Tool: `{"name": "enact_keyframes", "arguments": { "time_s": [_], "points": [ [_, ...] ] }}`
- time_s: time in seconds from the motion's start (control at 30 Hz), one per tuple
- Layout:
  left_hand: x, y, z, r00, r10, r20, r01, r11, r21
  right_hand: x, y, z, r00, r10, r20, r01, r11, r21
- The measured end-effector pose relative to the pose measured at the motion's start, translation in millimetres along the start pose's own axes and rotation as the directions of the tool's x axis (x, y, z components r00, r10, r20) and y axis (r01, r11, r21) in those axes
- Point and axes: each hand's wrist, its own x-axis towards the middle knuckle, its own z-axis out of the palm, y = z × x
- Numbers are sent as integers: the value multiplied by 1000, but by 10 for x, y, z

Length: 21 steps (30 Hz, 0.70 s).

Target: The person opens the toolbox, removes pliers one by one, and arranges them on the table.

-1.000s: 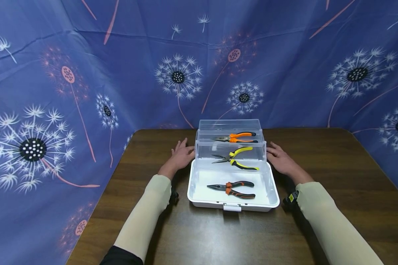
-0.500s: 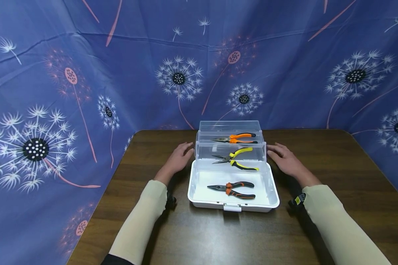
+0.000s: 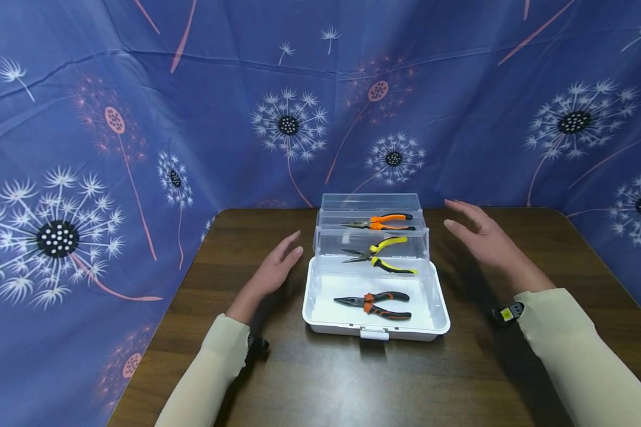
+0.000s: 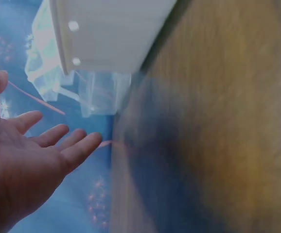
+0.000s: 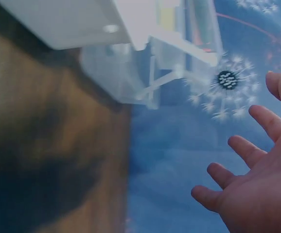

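Toolbox: white base [image 3: 427, 308] on the tabletop, front latch [image 3: 374, 335] toward the person; clear trays stepped up and back behind it.
Base contents: long-nose pliers with black-and-orange handles [image 3: 367, 302], lying flat on the white floor, nose to the person's left, handles spread.
Lower tray: transparent [image 3: 331, 243]; bears the yellow-and-black long-nose pliers [image 3: 374, 253], jaws parted, nose also left.
Upper tray: transparent [image 3: 326, 218]; holds the orange-and-black pliers [image 3: 375, 224], partly seen through plastic, nose left. A clear panel [image 3: 371, 201] rises behind.
Left hand: [image 3: 272, 267] beside the box's left side, apart from it; fingers extended, grip empty. Left wrist view shows the palm and, past it, the white side wall with two pale spots.
Right hand: [image 3: 486, 237] off the right rear of the box, well clear of the trays, above the wood; fingers extended and spread, thumb apart, gripping nothing. Shadow falls on the table below.
Wrists: pale sleeves [image 3: 577, 344] on both arms; small dark device at each, the right one [image 3: 509, 312] bearing a yellow patch.
Ground: dark wood-grain table [image 3: 320, 391].
Backdrop: blue cloth [image 3: 219, 118], white and pink dandelion print.
Clarity: wood blurred in both wrist views.
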Motion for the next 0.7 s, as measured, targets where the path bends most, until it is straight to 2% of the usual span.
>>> {"name": "enact_keyframes", "arguments": {
  "time_s": [0.17, 0.27, 0.37, 0.7],
  "points": [
    [-211, 73, 79, 996, -38, 81, 47, 993, -109, 19, -190, -115, 999, -47, 0, 47, 999, 1],
    [-326, 81, 134, 989, -47, 143, 64, 991, -115, 50, -293, -138, 998, -59, 6, 59, 998, -9],
    [-413, 70, 183, 983, -35, 180, 56, 992, -111, 93, -387, -140, 998, -60, 19, 61, 998, -25],
    [-508, 72, 296, 982, -18, 186, 43, 990, -132, 267, -600, -97, 995, -54, 80, 60, 995, -77]
  ]
}}
